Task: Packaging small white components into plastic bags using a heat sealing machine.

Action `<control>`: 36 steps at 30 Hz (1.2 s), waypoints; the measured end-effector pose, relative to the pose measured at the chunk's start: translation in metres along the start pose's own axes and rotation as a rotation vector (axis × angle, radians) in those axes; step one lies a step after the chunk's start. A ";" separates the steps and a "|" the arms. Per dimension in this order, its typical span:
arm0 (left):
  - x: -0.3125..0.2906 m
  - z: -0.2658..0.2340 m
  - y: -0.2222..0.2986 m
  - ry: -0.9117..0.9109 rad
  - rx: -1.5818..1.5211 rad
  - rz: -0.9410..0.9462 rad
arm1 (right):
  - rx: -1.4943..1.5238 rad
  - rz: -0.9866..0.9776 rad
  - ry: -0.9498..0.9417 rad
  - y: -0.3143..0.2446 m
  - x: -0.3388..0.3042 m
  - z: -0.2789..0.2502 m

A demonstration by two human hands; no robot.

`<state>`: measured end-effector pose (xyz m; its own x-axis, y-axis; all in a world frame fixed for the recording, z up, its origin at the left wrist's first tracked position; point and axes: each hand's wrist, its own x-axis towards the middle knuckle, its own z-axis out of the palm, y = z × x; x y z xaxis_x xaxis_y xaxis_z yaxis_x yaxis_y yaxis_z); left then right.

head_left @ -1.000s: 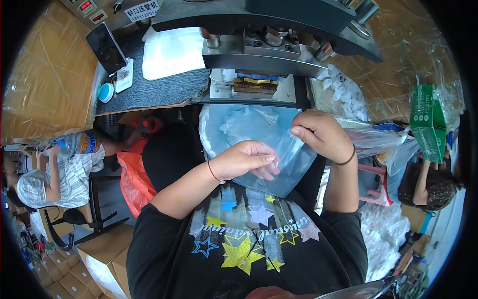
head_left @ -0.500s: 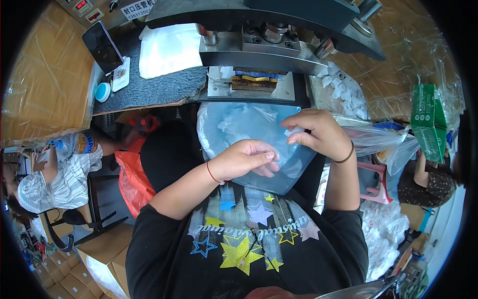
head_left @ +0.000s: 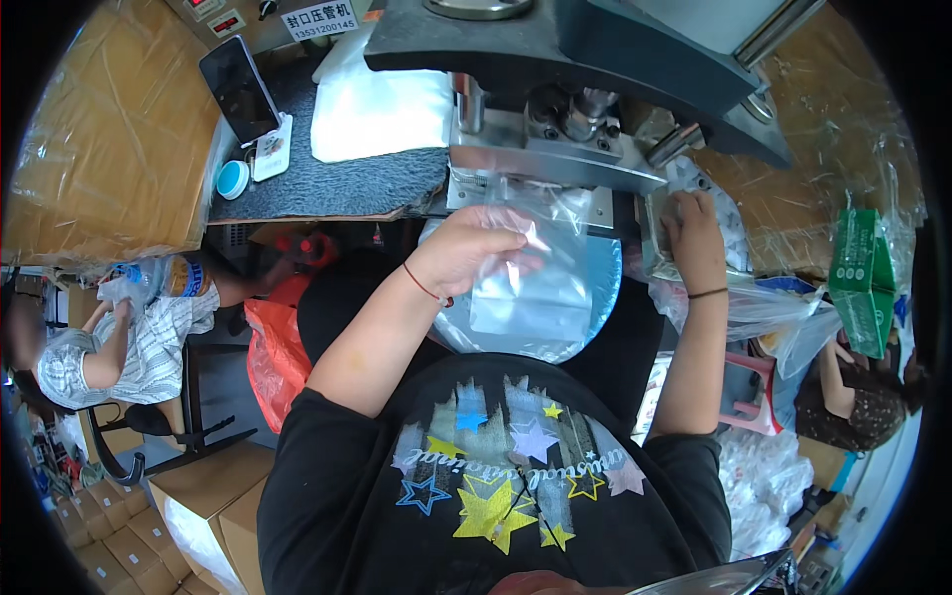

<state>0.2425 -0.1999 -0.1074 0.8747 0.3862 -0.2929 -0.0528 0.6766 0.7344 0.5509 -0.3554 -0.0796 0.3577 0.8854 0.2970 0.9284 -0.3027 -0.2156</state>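
Note:
My left hand [head_left: 474,250] is closed on a clear plastic bag [head_left: 535,297], thumb on top, fingers showing through the film. The bag hangs flat over a round tub lined with pale blue plastic [head_left: 607,288], its far end reaching the front of a metal press [head_left: 555,169]. To the right, my right hand [head_left: 697,243] reaches into a shallow tray of small white plastic pieces [head_left: 729,213]. Its fingers are curled down; whatever lies under the fingertips is hidden.
A stack of white sheets [head_left: 382,109] lies on a grey mat left of the press, near a propped phone [head_left: 238,89] and a round teal-lidded container [head_left: 233,179]. Large cartons [head_left: 109,129] stand at the left. A green box [head_left: 861,283] is at the right. Two other people sit at the sides.
My left hand has risen from over the tub toward the press and holds the bag spread flat. My right hand has moved from above the tub to the tray at right. The view shifted slightly.

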 end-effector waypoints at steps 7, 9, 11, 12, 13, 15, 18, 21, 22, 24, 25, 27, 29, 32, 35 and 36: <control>-0.033 -0.024 0.031 0.422 0.258 0.308 | 0.011 0.079 0.105 0.005 -0.009 0.010; -0.041 -0.026 0.031 0.347 0.384 0.158 | 0.034 0.070 0.109 0.006 -0.007 0.008; -0.042 -0.028 0.014 0.195 0.510 0.012 | 0.052 0.063 0.116 0.001 -0.006 0.008; -0.038 -0.022 0.003 0.183 0.504 0.055 | 0.072 0.060 0.121 -0.001 -0.006 0.009; -0.034 -0.017 -0.002 0.143 0.410 0.022 | 0.068 0.065 0.122 -0.002 -0.006 0.008; -0.030 -0.010 -0.013 0.095 0.315 -0.020 | 0.105 0.062 0.141 -0.005 -0.008 0.005; -0.028 -0.010 -0.030 0.097 0.218 0.038 | 0.135 0.067 0.297 -0.014 -0.010 0.002; -0.050 0.009 -0.025 0.113 0.215 0.019 | -0.065 -0.167 0.501 -0.034 -0.028 -0.012; -0.055 0.013 -0.029 0.109 0.217 0.016 | -0.067 -0.161 0.501 -0.041 -0.041 -0.009; -0.066 0.019 -0.038 0.086 0.230 0.047 | 0.543 0.071 0.183 -0.057 -0.076 -0.002; -0.073 0.023 -0.040 0.081 0.239 0.041 | 0.770 0.072 0.082 -0.070 -0.086 0.000; -0.083 0.034 -0.045 0.056 0.253 0.033 | 0.981 0.043 -0.092 -0.093 -0.100 -0.003; -0.090 0.045 -0.048 0.026 0.248 0.054 | 1.082 -0.062 -0.194 -0.099 -0.108 -0.003; -0.100 0.058 -0.053 0.010 0.245 0.066 | 1.206 0.022 -0.248 -0.108 -0.121 -0.011; -0.108 0.066 -0.056 -0.053 0.241 0.048 | 1.292 0.033 -0.254 -0.108 -0.132 -0.020; -0.109 0.069 -0.058 -0.069 0.249 0.041 | 1.325 0.020 -0.243 -0.107 -0.135 -0.022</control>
<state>0.1835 -0.3245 -0.0762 0.9054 0.3609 -0.2236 0.0239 0.4825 0.8756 0.4058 -0.4508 -0.0762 0.2150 0.9662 0.1422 0.0782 0.1281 -0.9887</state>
